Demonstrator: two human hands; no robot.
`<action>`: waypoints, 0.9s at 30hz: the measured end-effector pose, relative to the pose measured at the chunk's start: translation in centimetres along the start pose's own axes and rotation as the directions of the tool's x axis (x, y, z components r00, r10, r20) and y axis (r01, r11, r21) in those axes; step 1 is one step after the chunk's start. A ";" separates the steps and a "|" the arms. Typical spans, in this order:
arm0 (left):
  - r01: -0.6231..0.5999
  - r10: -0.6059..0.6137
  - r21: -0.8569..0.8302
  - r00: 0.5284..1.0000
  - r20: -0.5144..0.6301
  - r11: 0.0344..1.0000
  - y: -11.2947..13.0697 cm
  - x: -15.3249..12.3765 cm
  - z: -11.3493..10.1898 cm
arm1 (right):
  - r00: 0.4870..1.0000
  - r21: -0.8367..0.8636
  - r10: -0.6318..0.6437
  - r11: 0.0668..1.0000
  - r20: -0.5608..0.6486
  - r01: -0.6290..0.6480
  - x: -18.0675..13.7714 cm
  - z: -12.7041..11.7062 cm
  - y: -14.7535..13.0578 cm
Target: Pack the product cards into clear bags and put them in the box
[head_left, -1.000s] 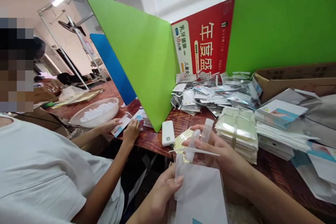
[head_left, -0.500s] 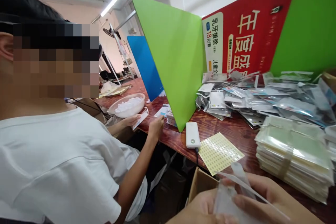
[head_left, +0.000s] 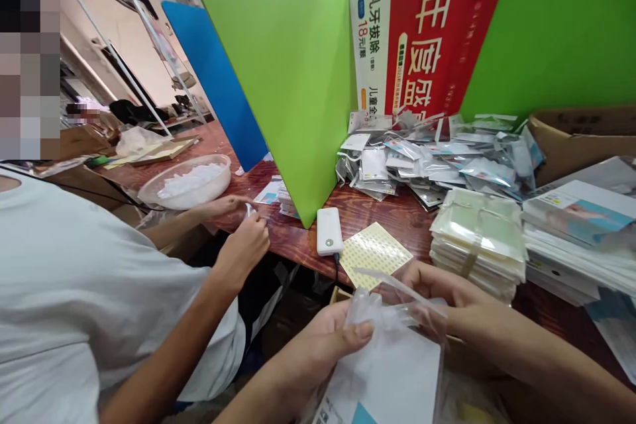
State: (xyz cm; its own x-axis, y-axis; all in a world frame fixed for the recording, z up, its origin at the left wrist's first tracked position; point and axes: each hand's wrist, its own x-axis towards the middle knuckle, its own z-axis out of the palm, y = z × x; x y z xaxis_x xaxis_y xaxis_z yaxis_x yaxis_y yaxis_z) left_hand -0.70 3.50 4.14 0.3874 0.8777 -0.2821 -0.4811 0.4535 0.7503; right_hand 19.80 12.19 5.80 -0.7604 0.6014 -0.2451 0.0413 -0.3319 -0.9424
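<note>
A clear plastic bag (head_left: 365, 308) with a white printed card (head_left: 397, 371) in it is between my hands, low in the view. My left hand (head_left: 330, 338) grips the bag's left side near its top, thumb pressed on the plastic. At the bag's upper right, my right hand (head_left: 440, 288) is closed on its edge, fingers partly hidden behind the plastic. A pale translucent strip (head_left: 402, 286) sticks out across the bag's top by my right hand; whether it is joined to the bag I cannot tell. Just beyond lies a yellow sticker sheet (head_left: 377, 252).
A white power bank (head_left: 329, 232) with a cable lies left of the stickers. Bundled bags (head_left: 477, 225) and stacked cards (head_left: 566, 258) stand on the right. Filled bags (head_left: 412, 159) are heaped behind. A green divider (head_left: 293, 79) separates a co-worker (head_left: 149, 291) beside a bowl (head_left: 218, 182).
My view has swung right and down. The bag has come further into view, showing the card. The co-worker's hands have come together, and the card they held no longer shows clearly.
</note>
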 end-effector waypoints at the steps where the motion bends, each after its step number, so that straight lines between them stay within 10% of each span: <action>1: 0.017 -0.017 -0.004 1.000 0.010 1.000 0.1 0.0 0.1 | 1.000 -0.012 0.009 1.000 0.024 -0.008 -0.1 -0.1 -0.1; 13: 0.070 -0.074 -0.072 0.996 -0.059 0.995 0.1 0.3 1.0 | 0.975 -0.052 -0.047 0.998 -0.216 0.037 -0.7 3.4 -0.1; 19: 0.070 -0.090 -0.103 0.974 -0.207 0.992 0.1 1.0 1.9 | 0.985 0.325 -0.061 0.939 -0.163 0.112 -1.0 3.6 1.0; 27: 0.058 -0.072 -0.056 0.953 -0.296 0.997 -0.2 1.2 1.8 | 0.930 0.001 -0.274 0.959 -0.244 0.283 -2.0 2.4 3.6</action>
State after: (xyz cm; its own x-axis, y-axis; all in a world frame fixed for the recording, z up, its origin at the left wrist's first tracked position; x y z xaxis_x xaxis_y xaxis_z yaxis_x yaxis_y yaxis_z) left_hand 1.25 4.21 4.73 0.1712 0.8492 -0.4995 -0.5013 0.5115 0.6979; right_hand 19.90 8.09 3.43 -0.5607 0.8277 -0.0251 -0.1762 -0.1488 -0.9730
